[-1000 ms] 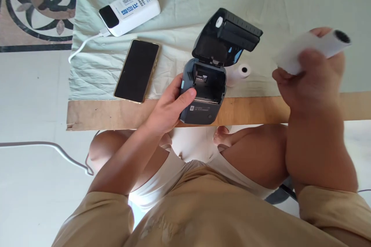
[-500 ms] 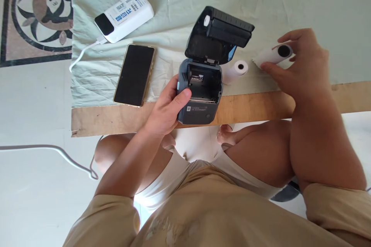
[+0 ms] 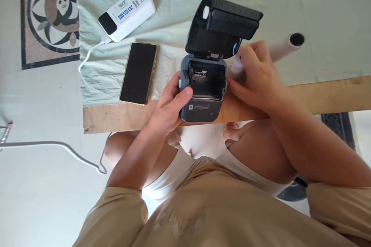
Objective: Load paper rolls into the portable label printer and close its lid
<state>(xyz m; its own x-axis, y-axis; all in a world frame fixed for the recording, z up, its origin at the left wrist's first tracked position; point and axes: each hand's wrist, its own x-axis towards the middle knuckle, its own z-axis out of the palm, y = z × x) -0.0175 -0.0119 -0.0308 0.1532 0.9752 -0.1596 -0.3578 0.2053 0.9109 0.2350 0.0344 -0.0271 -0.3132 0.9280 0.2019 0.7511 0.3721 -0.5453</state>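
Note:
My left hand (image 3: 169, 110) grips a dark grey portable label printer (image 3: 203, 111) by its left side, thumb on the front edge. The printer's black lid (image 3: 199, 36) is swung up, and its paper compartment shows no roll inside. Close against the printer's right side, my right hand (image 3: 257, 75) has its fingers around a small white paper roll (image 3: 236, 68), which the hand partly covers. Behind that hand a larger white paper roll (image 3: 282, 49) with a dark core lies on the cloth.
A black phone (image 3: 139, 73) lies left of the printer. Beyond it is a white power bank (image 3: 131, 13) with a white cable (image 3: 90, 52) plugged in. A green cloth (image 3: 327, 19) covers the table up to its bare wooden edge (image 3: 327, 90).
My right hand has let go of the larger paper roll and moved left to the small one beside the printer. The left hand still holds the printer.

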